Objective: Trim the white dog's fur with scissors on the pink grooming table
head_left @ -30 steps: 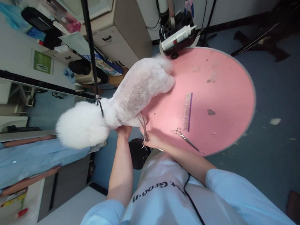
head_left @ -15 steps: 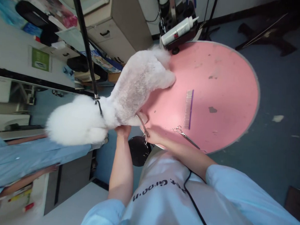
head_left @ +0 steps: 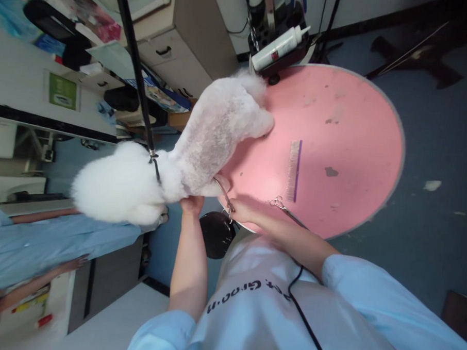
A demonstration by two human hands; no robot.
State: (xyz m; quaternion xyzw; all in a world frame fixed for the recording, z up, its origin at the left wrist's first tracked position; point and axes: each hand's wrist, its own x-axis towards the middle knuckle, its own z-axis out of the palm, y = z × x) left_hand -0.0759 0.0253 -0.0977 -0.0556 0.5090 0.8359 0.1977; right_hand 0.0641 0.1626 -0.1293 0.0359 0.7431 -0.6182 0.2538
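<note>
A white dog (head_left: 216, 128) with clipped body fur and a fluffy round head stands at the left side of the pink round grooming table (head_left: 359, 134). A dark loop at its neck hangs from a black arm (head_left: 134, 52). My left hand (head_left: 192, 204) is against the dog's underside near the chest, its fingers hidden by the fur. My right hand (head_left: 240, 210) is closed around the handles of curved scissors (head_left: 225, 194), whose blades reach to the fur by a front leg.
A purple-backed comb (head_left: 293, 171) and another pair of scissors (head_left: 288, 210) lie on the table, the latter partly behind my right forearm. A white bottle (head_left: 280, 48) rests on a black tool holder. A black round stool (head_left: 216, 235) stands below. A person in blue (head_left: 60, 239) appears at left.
My right hand and the curved scissors have shifted slightly right. My forearm covers more of the loose scissors. The dog's head has tilted slightly, while my left hand stays nearly in place.
</note>
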